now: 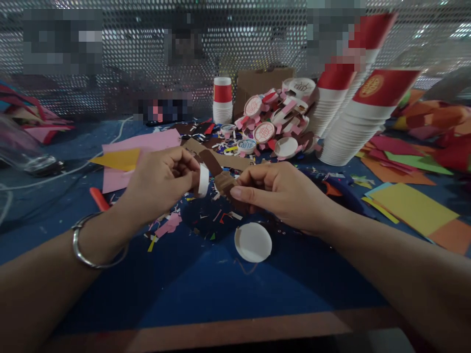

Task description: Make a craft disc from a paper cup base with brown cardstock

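Observation:
My left hand (167, 176) is closed, its thumb and fingers pinching a small white curved piece (203, 180) seen nearly edge-on. Facing it, my right hand (274, 191) grips a brown paper piece (224, 183) between thumb and fingers. A darker brown strip (211, 163) lies at the upper left of that piece; whether the two are joined I cannot tell. Just below my right hand, a white round cup bottom (253, 242) rests on the blue table (191, 289). The fingertips of my left hand are partly hidden.
Behind my hands are a pile of cut cup bottoms with pink tabs (265, 132) and a short cup stack (222, 100). Tall cup stacks (353, 122) lean at right. Coloured paper (415, 206), pink paper (158, 139), a red-handled tool (99, 198) and paper scraps (169, 225) lie around.

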Demonstrator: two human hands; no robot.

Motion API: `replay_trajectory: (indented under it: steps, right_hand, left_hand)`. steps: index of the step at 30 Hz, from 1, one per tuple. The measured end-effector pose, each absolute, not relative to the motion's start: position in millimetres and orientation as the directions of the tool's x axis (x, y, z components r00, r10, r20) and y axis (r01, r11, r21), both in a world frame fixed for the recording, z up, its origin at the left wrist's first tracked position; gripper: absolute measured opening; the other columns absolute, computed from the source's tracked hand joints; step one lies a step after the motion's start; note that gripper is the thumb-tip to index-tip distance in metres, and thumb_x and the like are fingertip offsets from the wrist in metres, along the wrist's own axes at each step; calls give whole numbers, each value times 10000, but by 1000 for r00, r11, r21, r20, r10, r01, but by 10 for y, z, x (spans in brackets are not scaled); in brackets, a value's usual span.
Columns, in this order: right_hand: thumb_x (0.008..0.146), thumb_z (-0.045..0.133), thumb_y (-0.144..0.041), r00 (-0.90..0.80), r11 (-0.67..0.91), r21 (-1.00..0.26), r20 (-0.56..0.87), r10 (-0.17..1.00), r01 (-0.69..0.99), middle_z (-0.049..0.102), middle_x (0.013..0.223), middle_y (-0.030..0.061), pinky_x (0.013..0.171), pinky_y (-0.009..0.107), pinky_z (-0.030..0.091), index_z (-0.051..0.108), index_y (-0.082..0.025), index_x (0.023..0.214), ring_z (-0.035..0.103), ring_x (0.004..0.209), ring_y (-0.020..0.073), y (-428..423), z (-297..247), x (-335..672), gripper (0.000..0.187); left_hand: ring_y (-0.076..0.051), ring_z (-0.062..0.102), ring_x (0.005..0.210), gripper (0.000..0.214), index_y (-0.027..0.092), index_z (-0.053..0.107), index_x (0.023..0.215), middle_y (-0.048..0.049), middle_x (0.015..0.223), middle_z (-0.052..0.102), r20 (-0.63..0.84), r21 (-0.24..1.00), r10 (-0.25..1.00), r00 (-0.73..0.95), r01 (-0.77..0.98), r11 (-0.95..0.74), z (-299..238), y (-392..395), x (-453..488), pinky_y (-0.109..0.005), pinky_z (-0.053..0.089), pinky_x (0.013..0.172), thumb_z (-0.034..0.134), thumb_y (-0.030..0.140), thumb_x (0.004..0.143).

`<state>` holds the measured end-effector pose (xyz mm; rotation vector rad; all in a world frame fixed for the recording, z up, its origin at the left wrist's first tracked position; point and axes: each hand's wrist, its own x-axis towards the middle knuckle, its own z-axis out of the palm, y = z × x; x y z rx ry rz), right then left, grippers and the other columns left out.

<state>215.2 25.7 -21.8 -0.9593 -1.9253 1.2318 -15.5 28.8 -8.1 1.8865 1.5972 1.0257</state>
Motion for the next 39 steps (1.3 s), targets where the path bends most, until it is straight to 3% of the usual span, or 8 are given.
replay_trajectory:
  steps: [7, 12, 16, 20, 23, 30, 39]
  right_hand:
    - [908, 706, -287, -525, 264, -947, 132, 841, 185, 648, 672, -30, 575, 237, 427, 672, -170, 758, 566, 607, 96, 263, -241, 2121, 194]
    - [896, 730, -316, -504, 239, -960, 137, 853, 144, 657, 695, -20, 581, 239, 471, 669, -175, 775, 588, 612, 108, 248, -254, 2133, 195]
    - [888, 745, -345, -463, 225, -966, 143, 875, 127, 657, 711, -10, 581, 250, 491, 666, -172, 786, 595, 615, 119, 243, -243, 2134, 216]
    - [885, 749, -358, -464, 219, -967, 136, 875, 128, 653, 706, -8, 580, 252, 494, 659, -173, 772, 594, 611, 119, 238, -223, 2128, 235]
    - [867, 765, -365, -485, 191, -973, 107, 868, 126, 666, 690, -11, 574, 244, 495, 659, -181, 749, 599, 610, 119, 238, -217, 2122, 242]
    - [862, 760, -350, -568, 127, -968, -19, 823, 216, 661, 660, -9, 552, 210, 485, 638, -169, 693, 581, 576, 96, 235, -213, 2098, 277]
    - [842, 772, -380, -586, 73, -972, -73, 807, 222, 626, 644, -18, 529, 200, 463, 636, -166, 704, 561, 570, 90, 237, -212, 2101, 288]
  left_hand:
    - [-118, 556, 571, 126, 175, 650, 752, 4, 662, 639, 160, 957, 987, -5, 247, -154, -160, 299, -108, -239, 443, 560, 719, 115, 667]
    - [-103, 491, 579, 112, 159, 686, 746, 0, 648, 598, 72, 996, 997, -22, 50, -71, -163, 302, -94, -216, 386, 530, 648, 78, 679]
    - [-108, 550, 664, 203, 146, 755, 785, -20, 757, 667, -16, 998, 1000, -19, -66, 15, -115, 278, -56, -208, 435, 581, 639, 39, 658]
    - [-128, 602, 770, 204, 161, 765, 822, -30, 910, 715, -99, 995, 995, 13, -29, 100, -93, 250, -36, -229, 477, 661, 694, 47, 668]
    - [-155, 627, 818, 184, 161, 747, 850, -44, 963, 724, -80, 996, 991, 103, 49, 75, -94, 233, -41, -266, 493, 715, 746, 99, 677]
    - [-206, 670, 1032, 309, 205, 756, 1003, -34, 1115, 752, -37, 999, 934, 356, 31, 28, -94, 116, -28, -327, 497, 952, 669, 42, 755]
    - [-238, 666, 1046, 154, 218, 766, 937, -47, 1060, 755, -43, 990, 919, 393, 143, -15, -82, 75, -89, -360, 503, 953, 693, 140, 827]
